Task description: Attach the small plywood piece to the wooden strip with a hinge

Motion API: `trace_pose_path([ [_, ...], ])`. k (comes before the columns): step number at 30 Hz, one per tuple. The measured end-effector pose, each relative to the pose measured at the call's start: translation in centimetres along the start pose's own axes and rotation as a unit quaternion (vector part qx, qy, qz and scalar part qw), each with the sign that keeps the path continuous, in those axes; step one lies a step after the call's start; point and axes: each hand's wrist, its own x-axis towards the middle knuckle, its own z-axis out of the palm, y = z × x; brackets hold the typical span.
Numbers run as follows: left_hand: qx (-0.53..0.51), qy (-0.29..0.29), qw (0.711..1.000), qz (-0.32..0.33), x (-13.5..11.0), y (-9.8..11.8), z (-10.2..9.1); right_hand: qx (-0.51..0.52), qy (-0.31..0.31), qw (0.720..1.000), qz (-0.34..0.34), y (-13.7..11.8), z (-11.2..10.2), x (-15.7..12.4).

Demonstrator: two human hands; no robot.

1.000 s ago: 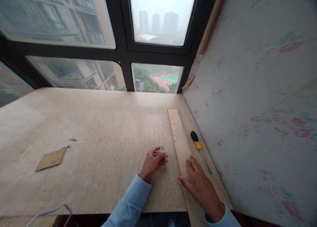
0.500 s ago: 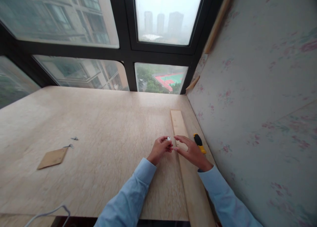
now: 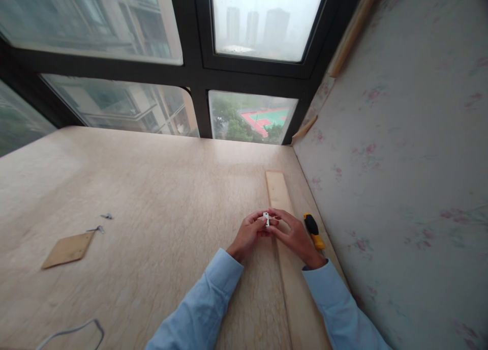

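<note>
Between my two hands is a small white metal plate with dark holes (image 3: pixel 266 219), perhaps a bracket or hinge; its exact kind is too small to tell. My left hand (image 3: pixel 249 233) pinches it from the left, thumb on its face. From the right, the fingertips of my right hand (image 3: pixel 293 233) close on its other edge. Both hands are over the left edge of a long wooden board (image 3: pixel 277 190), which lies lengthwise on the tabletop and passes under my right forearm. A yellow and black screwdriver-like handle (image 3: pixel 314 232) lies just right of my right hand.
A brown square piece of board (image 3: pixel 68 250) lies at the left of the marbled tabletop (image 3: pixel 171 197), with small metal pieces (image 3: pixel 99 229) by it. A pale cable (image 3: pixel 72 331) curves at the front left. Windows (image 3: pixel 253 116) stand behind; a papered wall (image 3: pixel 400 151) rises on the right.
My right hand has come in from the right and closed its fingertips on the small white plate. The plate now stands more upright. The view has shifted slightly.
</note>
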Motion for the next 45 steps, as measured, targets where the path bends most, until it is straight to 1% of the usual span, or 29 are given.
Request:
trace_pose_path([
  [2,0.004,-0.008,1.0,-0.003,0.0,-0.1,0.1,-0.005,0.014,1.0,-0.007,-0.1,0.1,-0.1],
  [4,0.004,-0.003,1.0,-0.001,-0.1,-0.1,0.3,-0.009,0.032,0.999,-0.017,-0.1,0.2,-0.3],
  [7,-0.007,0.037,0.999,0.02,-0.3,0.1,0.3,-0.017,0.05,0.998,-0.035,0.1,0.6,-0.5],
  [10,-0.007,0.089,0.994,0.064,-0.4,0.5,-0.1,-0.025,0.057,0.997,-0.049,0.3,0.9,-0.7],
  [13,0.037,0.128,0.987,0.095,-0.5,0.9,-0.7,-0.032,0.059,0.996,-0.054,0.4,1.0,-0.7],
  [16,0.073,0.146,0.981,0.103,-0.5,1.0,-1.2,-0.038,0.049,0.996,-0.056,0.5,1.0,-0.8],
  [22,0.109,0.116,0.982,0.098,-0.6,0.7,-1.0,-0.041,0.033,0.997,-0.062,0.6,1.0,-0.8],
  [28,0.097,0.107,0.986,0.087,-0.9,0.8,-0.4,-0.032,0.027,0.997,-0.066,0.3,1.0,-0.8],
  [38,0.053,0.057,0.996,0.048,-0.9,0.9,-1.0,-0.038,0.027,0.997,-0.066,0.2,0.9,-1.1],
  [45,0.026,0.052,0.998,0.026,-1.1,1.2,-1.0,-0.034,0.038,0.995,-0.085,0.2,0.8,-1.2],
])
